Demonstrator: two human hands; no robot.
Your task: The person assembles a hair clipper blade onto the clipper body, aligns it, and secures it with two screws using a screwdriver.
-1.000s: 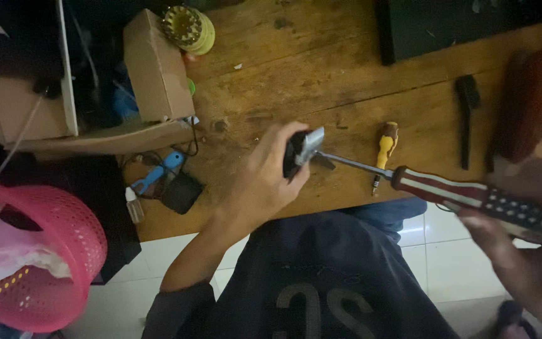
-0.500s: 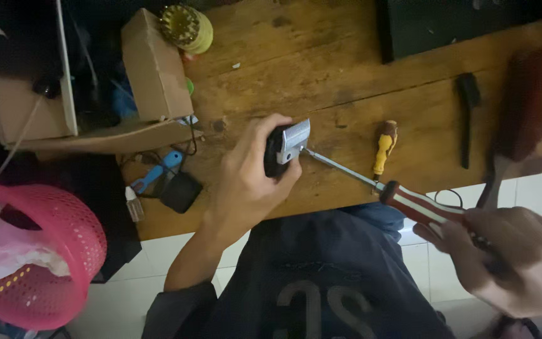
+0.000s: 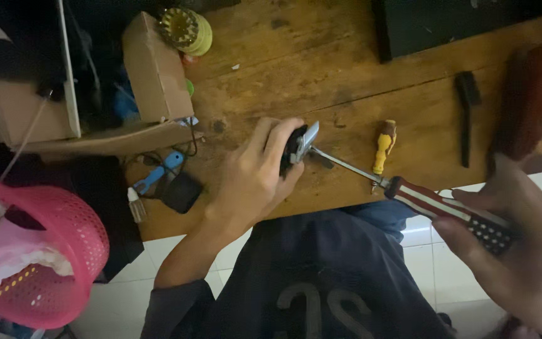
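Holding a small black and silver part (image 3: 299, 145) tight, the left hand (image 3: 255, 179) keeps it just above the wooden desk (image 3: 321, 75). The right hand (image 3: 522, 257) is closed around the striped handle of a long screwdriver (image 3: 437, 204), and the metal tip touches the small part. A little yellow screwdriver (image 3: 382, 145) lies on the desk right beside the long one. A black brush (image 3: 467, 113) lies farther right of it. A pink basket (image 3: 39, 251) sits far left of the desk.

Bare wood lies beyond the yellow screwdriver (image 3: 384, 145); the cardboard box (image 3: 156, 69) blocks the left.
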